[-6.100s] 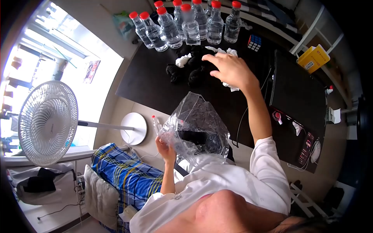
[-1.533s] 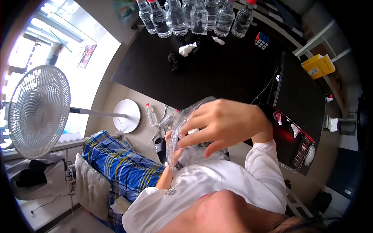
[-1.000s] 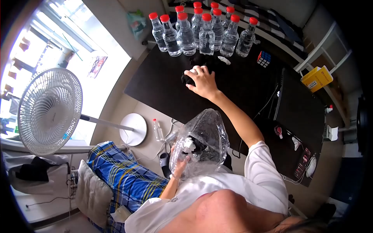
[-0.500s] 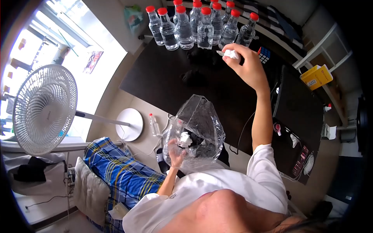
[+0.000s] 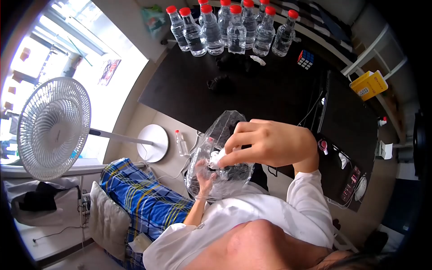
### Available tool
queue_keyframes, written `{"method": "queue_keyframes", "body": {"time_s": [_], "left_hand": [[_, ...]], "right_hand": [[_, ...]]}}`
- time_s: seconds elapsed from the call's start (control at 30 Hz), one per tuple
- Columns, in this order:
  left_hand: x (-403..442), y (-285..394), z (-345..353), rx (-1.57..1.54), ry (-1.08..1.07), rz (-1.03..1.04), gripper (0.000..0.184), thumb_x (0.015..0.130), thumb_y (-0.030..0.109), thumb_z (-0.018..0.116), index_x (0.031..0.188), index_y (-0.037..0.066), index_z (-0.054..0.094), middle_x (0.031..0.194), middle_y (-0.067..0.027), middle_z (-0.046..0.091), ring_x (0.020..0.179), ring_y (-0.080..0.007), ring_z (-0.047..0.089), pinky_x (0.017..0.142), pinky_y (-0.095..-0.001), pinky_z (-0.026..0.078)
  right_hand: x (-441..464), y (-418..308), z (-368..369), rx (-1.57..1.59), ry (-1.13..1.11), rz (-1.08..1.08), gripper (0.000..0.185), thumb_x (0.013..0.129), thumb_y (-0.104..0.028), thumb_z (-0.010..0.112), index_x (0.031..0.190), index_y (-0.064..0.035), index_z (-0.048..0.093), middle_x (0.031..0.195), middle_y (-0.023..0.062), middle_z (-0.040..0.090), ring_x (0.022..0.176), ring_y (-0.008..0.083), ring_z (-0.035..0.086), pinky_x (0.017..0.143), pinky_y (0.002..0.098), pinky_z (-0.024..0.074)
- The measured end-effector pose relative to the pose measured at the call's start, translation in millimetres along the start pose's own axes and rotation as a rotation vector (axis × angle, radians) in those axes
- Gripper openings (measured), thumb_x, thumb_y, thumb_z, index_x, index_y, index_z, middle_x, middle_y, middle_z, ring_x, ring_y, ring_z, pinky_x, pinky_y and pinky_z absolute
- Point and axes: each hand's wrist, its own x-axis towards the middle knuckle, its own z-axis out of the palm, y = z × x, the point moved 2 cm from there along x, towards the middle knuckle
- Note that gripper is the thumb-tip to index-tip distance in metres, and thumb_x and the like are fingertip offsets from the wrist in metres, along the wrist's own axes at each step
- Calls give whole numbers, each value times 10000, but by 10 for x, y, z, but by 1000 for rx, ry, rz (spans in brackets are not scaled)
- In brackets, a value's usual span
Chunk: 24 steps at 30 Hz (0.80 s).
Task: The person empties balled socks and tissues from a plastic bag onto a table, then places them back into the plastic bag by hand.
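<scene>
My left hand point(image 5: 205, 177) holds a clear plastic bag point(image 5: 229, 118) in front of my white shirt, its fingers partly seen through the film. My right hand point(image 5: 270, 144) is over the bag's mouth, thumb and fingers pinched on a crumpled white tissue point(image 5: 218, 158). The bag's lower contents are partly hidden behind that hand. A smaller white scrap point(image 5: 258, 60) lies on the dark table point(image 5: 180, 85), close to dark crumpled items point(image 5: 220, 83).
Several clear bottles with red caps point(image 5: 236, 33) stand at the table's far edge. A puzzle cube point(image 5: 305, 59) and a monitor point(image 5: 344, 108) are at the right. One bottle point(image 5: 182, 144) is on the floor near the white fan point(image 5: 54, 128).
My right hand has come from the table's far side, near the bottles, back to the bag's mouth with the tissue. My left hand has stayed at the bag.
</scene>
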Motion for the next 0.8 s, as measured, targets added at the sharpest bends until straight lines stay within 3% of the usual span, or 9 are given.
{"method": "queue_keyframes", "body": {"time_s": [0.17, 0.37, 0.57, 0.7, 0.77, 0.8], "left_hand": [[-8, -27, -47, 32, -29, -24, 848, 749, 354, 885, 1382, 31, 421, 1267, -64, 496, 1222, -203, 467, 1102, -365, 330], [-82, -196, -134, 71, 19, -51, 826, 760, 314, 880, 1383, 28, 419, 1275, -68, 497, 1229, -201, 468, 1103, -368, 338], [-69, -274, -168, 62, 5, -53, 838, 764, 294, 874, 1402, 26, 401, 1293, -76, 495, 1241, -207, 465, 1103, -373, 340], [-34, -302, -165, -10, 13, 68, 848, 761, 356, 876, 1390, 27, 413, 1283, -74, 491, 1230, -205, 465, 1092, -374, 344], [-21, -367, -229, 48, -68, 29, 849, 752, 406, 873, 1370, 28, 430, 1282, -73, 486, 1226, -205, 462, 1088, -370, 336], [11, -140, -87, 7, -55, 35, 843, 750, 435, 870, 1350, 25, 443, 1285, -73, 482, 1224, -209, 460, 1088, -367, 326]], "right_hand": [[56, -57, 104, 30, -32, 6, 413, 822, -51, 663, 1212, -185, 691, 1159, 7, 670, 1045, 204, 652, 819, 341, 555], [91, -103, 54, 127, -37, 52, 446, 755, -62, 735, 1187, -150, 671, 1237, 63, 648, 1158, 238, 643, 893, 373, 589], [134, -134, -9, 170, -17, 48, 505, 747, -169, 800, 1233, -163, 664, 1303, 73, 614, 1144, 283, 643, 880, 386, 598], [150, 151, -82, 461, 133, -155, 441, 826, -299, 805, 1204, -93, 709, 1153, 97, 706, 1027, 292, 688, 843, 364, 588], [139, 400, -183, 546, 168, 151, 301, 878, -245, 778, 1089, -38, 727, 1128, 96, 726, 991, 233, 700, 793, 335, 580], [149, 619, -143, 452, 335, 205, 250, 882, -200, 765, 1067, -42, 712, 1134, 76, 722, 983, 204, 698, 774, 311, 574]]}}
